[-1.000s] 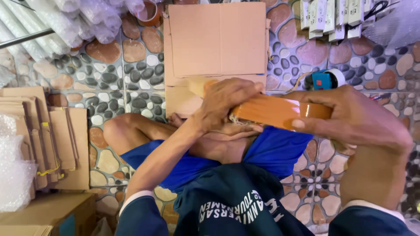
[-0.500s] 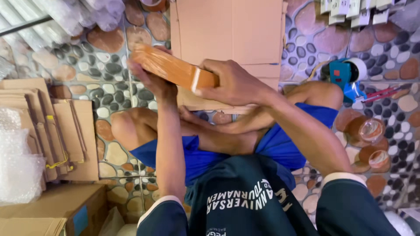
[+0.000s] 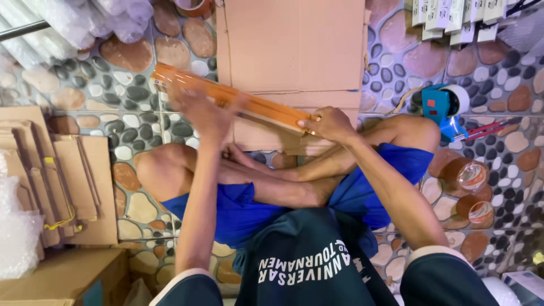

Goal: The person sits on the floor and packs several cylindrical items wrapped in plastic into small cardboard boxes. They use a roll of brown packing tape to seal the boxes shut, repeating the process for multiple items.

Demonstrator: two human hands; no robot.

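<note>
I sit cross-legged on a pebble-patterned floor and hold a long, flat orange-brown cardboard package [image 3: 258,105] in front of me, tilted, its left end higher. My left hand [image 3: 201,113] grips it near the left end, blurred. My right hand [image 3: 328,123] pinches its right end. A flattened cardboard sheet [image 3: 294,45] lies on the floor just beyond the package.
A blue tape dispenser [image 3: 445,107] and red-handled scissors [image 3: 481,129] lie to the right, with two tape rolls [image 3: 473,192] nearer. Flat cardboard pieces [image 3: 62,181] are stacked at left, bubble wrap [image 3: 17,232] beside them, and plastic-wrapped rolls [image 3: 73,20] at top left.
The package has been drawn out longer and swung leftward; my hands have moved apart along it, the left toward its left end, the right to its right end.
</note>
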